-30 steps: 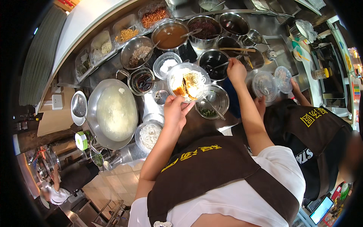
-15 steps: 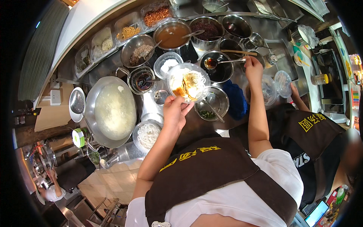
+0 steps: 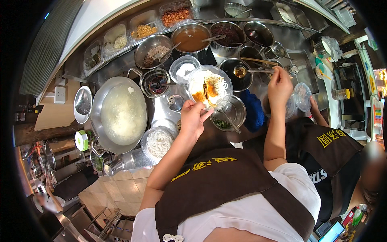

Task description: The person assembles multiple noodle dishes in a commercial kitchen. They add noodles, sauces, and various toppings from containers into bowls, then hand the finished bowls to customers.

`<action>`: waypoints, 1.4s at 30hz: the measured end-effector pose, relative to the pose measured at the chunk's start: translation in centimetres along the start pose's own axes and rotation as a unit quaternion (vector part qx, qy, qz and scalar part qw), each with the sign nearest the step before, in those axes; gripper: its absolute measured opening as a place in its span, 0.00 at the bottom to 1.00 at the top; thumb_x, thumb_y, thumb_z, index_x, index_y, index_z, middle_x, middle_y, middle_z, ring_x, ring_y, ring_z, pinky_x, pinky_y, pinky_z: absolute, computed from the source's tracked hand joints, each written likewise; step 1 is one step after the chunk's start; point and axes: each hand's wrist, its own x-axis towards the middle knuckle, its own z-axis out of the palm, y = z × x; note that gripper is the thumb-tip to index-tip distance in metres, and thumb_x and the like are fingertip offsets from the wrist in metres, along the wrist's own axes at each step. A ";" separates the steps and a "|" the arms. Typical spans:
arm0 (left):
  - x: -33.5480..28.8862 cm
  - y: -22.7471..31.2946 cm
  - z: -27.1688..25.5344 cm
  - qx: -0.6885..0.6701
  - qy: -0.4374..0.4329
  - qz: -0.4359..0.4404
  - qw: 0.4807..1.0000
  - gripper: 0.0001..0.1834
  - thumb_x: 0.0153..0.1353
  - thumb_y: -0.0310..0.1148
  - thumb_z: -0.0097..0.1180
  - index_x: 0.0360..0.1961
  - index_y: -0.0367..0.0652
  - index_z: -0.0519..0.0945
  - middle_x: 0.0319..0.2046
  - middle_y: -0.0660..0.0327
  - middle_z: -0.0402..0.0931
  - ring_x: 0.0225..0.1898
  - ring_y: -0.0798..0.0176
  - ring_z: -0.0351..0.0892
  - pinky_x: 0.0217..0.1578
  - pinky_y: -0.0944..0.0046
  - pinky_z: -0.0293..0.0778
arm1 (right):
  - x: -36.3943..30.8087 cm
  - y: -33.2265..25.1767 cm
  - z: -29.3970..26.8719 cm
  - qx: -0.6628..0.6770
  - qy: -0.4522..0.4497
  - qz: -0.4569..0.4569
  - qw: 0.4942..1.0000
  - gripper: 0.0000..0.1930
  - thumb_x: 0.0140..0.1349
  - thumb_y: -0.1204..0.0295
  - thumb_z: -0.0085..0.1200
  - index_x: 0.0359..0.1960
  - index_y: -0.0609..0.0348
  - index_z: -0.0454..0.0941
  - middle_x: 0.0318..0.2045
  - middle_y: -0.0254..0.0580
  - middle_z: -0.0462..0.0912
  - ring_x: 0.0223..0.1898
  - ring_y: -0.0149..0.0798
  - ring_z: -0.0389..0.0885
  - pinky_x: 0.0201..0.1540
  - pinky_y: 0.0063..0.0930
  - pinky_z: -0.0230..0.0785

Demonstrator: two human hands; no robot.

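My left hand [image 3: 193, 120] grips the near rim of a clear plastic bowl [image 3: 229, 89], thumb on top, above the counter. White noodles [image 3: 218, 84] lie in it, with brown sauce and an orange-brown patch on them. Closed around the handle of a metal spoon [image 3: 261, 71] is my right hand [image 3: 281, 86]. The spoon's bowl hangs over a pot of dark liquid [image 3: 241, 85], just right of the noodle bowl. Below the noodle bowl, a steel pot [image 3: 240, 115] holds chopped greens and a spoon.
A wide pan of cloudy liquid [image 3: 123, 109] stands left, near a bowl of white noodles [image 3: 158, 143]. Pots and topping tubs line the back, including brown liquid [image 3: 191, 38]. A blue cloth [image 3: 254, 111] lies right of centre. A co-worker's hand [image 3: 314, 107] holds a clear container [image 3: 301, 97].
The spoon's bowl has shifted rightward over the dark pot. More dark sauce shows on the noodles in my left hand. The whole view has shifted slightly.
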 end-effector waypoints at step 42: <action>4.7 10.9 0.6 -0.108 -0.008 0.040 0.993 0.16 0.50 0.19 0.45 0.43 0.33 0.65 0.43 0.55 0.65 0.44 0.59 0.67 0.43 0.55 0.74 | 8.8 -3.2 15.4 0.415 -0.104 0.266 0.864 0.14 0.63 0.66 0.36 0.28 0.63 0.70 0.13 0.39 0.74 0.12 0.26 0.68 0.16 0.19 0.60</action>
